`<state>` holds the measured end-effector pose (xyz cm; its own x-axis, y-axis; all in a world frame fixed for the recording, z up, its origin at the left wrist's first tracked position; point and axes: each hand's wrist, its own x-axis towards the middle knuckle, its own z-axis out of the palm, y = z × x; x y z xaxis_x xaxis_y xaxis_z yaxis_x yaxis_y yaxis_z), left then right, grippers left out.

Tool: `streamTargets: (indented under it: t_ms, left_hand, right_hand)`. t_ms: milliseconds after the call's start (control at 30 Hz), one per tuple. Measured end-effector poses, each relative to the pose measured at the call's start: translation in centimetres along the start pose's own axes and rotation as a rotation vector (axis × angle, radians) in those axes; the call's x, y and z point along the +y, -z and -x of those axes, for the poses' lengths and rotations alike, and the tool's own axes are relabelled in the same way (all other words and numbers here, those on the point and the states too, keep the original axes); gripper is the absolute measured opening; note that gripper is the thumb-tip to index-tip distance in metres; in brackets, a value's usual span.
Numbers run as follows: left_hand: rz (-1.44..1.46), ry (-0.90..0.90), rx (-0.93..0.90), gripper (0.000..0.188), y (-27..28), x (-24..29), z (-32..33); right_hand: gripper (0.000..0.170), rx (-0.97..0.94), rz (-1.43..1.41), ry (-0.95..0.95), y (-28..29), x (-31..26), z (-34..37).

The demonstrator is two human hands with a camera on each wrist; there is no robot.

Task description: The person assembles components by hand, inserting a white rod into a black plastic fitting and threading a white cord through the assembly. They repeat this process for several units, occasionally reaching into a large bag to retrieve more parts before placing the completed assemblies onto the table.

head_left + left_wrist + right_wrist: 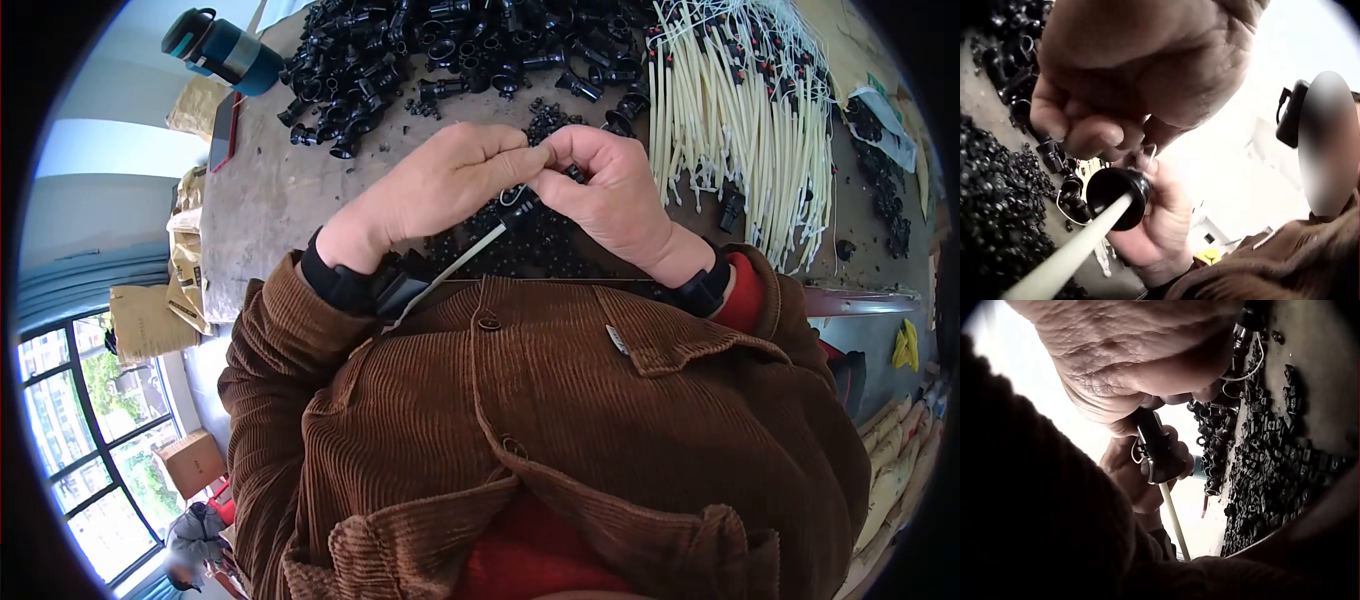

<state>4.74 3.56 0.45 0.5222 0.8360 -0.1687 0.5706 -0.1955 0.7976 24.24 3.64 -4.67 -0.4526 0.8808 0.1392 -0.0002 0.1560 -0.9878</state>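
Both hands meet in front of the chest, over the table. My right hand [615,195] grips a black plastic fitting with a flared, cup-like end [1161,464]. A cream-coloured tube [1079,247] runs out of the flared mouth, down toward the left sleeve. Beside the fitting curves a loop of thin white cord [1134,450]. My left hand [450,175] has its fingers curled in, with thumb and fingertips pinching at the cord, right against the right hand's fingers. The pinched end itself is hidden between the fingertips.
Many black fittings [450,50] are heaped at the back of the table [265,200]. Small black parts [997,187] lie spread below the hands. A bundle of cream tubes [740,130] with white cords lies to the right. A flask [225,50] and a red-edged phone [225,130] are at the left.
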Motion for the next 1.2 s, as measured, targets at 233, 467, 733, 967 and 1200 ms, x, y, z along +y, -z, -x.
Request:
streamTargets:
  t_ms: [233,467,733,967,1200]
  left_hand:
    - [0.367,0.156,0.010,0.032,0.4,-0.7,1.8]
    - [-0.141,0.027,0.178,0.027,1.4,-0.5,5.3]
    - [0.102,0.309,-0.049,0.030,-2.4,1.5,1.5]
    - [0.626,0.427,-0.252,0.029,-4.3,-1.9,-0.7]
    - [0.737,0.339,-0.325,0.027,-3.9,0.1,0.4]
  right_hand:
    - [0.012,-0.122,0.030,-0.096,1.5,-0.3,-0.8]
    - [0.014,-0.035,0.317,0.043,2.8,-1.2,-1.3]
    - [0.017,0.229,-0.242,0.128,0.5,0.2,-1.3]
    - [0.024,0.082,-0.684,-0.090,0.8,-0.3,-0.5]
    - [0.020,0.072,-0.776,-0.028,0.7,-0.3,-0.7]
